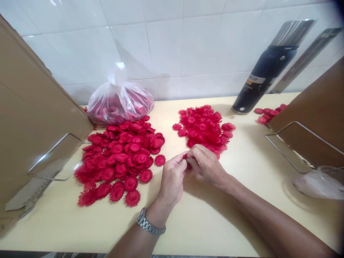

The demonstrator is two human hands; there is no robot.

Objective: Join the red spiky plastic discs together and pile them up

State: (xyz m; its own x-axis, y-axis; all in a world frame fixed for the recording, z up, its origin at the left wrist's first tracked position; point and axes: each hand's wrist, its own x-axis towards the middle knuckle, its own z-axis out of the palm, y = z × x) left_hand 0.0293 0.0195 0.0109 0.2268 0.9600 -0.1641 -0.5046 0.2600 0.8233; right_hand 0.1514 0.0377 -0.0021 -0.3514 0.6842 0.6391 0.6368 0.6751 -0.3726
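My left hand (173,175) and my right hand (205,163) meet above the middle of the table (172,229). Both are closed, pinching a small red piece (185,156) between their fingertips. Most of that piece is covered by the fingers, but it matches the red flower-shaped discs around. To the left of my left hand spreads a big heap of round red fringed discs (118,154). Just beyond my right hand lies a second pile of red fringed pieces (202,125). A metal watch (150,224) is on my left wrist.
A tied plastic bag of red pieces (120,102) stands against the tiled wall (166,46). A dark bottle (264,71) stands at the back right. Cardboard panels (40,100) with wire stands (56,150) flank both sides. A few red pieces (268,114) and a clear plastic bag (319,184) lie at right.
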